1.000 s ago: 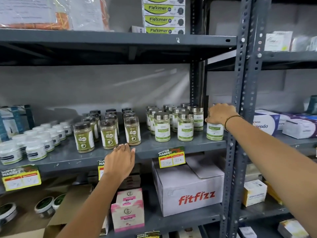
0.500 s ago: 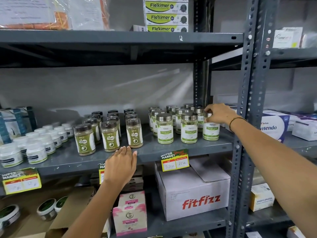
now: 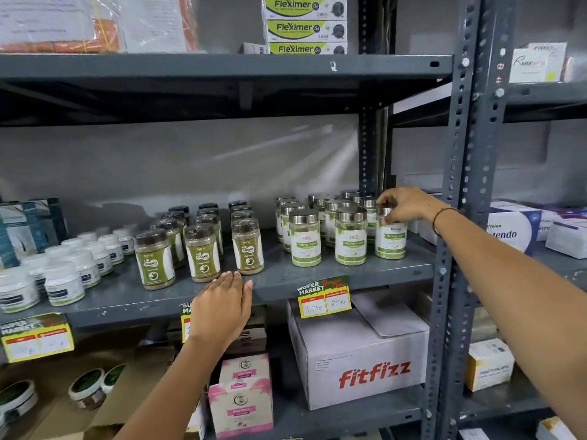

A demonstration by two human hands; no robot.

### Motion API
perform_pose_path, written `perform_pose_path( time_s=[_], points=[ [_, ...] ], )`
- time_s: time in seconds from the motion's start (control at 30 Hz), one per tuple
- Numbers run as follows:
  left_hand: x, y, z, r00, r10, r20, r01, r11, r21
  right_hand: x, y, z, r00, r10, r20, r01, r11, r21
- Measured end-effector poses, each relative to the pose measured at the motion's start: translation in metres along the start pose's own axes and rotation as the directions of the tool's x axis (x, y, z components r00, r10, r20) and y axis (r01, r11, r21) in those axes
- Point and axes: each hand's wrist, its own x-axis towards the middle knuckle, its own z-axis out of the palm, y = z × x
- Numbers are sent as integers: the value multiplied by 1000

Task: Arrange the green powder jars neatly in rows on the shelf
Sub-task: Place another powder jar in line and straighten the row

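Several green powder jars with silver lids and white-green labels [image 3: 350, 239] stand in rows on the right part of the grey middle shelf [image 3: 365, 274]. My right hand [image 3: 403, 206] grips the lid of the rightmost front jar [image 3: 390, 239], which stands upright on the shelf, level with the front row. My left hand [image 3: 222, 308] rests flat and open on the shelf's front edge, just in front of the dark-lidded Gaska jars [image 3: 203, 255], holding nothing.
Small white tubs [image 3: 63, 282] fill the shelf's left end. A perforated steel upright [image 3: 460, 217] stands just right of my right wrist. Below are a fitfizz carton [image 3: 365, 354], pink boxes [image 3: 241, 398] and price tags [image 3: 324, 298]. Fleximer boxes [image 3: 305, 27] sit on the shelf above.
My right hand has carried the jar leftward from the shelf's right end and set it beside the front row. My left hand has stayed at the shelf edge.
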Motion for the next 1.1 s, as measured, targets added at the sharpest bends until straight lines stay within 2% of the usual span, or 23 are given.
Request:
perform_pose_path(
  time_s=[0.1,0.23,0.27,0.33,0.4,0.47,0.83,1.03,1.1],
  points=[
    [0,-1,1,1000,-1,-5,1,1000,-7,-1,-7,-3,1000,3,-19,-3,999,33],
    [1,-1,2,1000,-16,0,16,999,-29,-5,-22,-2,974,-99,-205,131,980,151],
    [2,-1,2,1000,-20,1,20,999,-32,-6,-27,0,970,-134,-202,166,975,148],
    [2,-1,3,1000,-22,-3,22,999,-38,-7,-37,5,977,-189,-97,194,980,36],
    [2,-2,3,1000,-25,-4,25,999,-42,-8,-45,11,980,-196,22,197,973,-116],
    [2,-2,4,1000,-28,0,28,999,-40,-7,-49,14,981,-181,67,191,962,-197],
    [2,-2,3,999,-42,21,43,998,-39,-3,-52,19,986,-161,41,162,986,-35],
    [2,-1,3,1000,-30,11,30,999,-34,-4,-54,16,987,-145,72,152,984,-97],
    [1,-1,3,999,-36,6,36,999,-29,-5,-63,16,983,-183,16,184,979,-91]
  ],
)
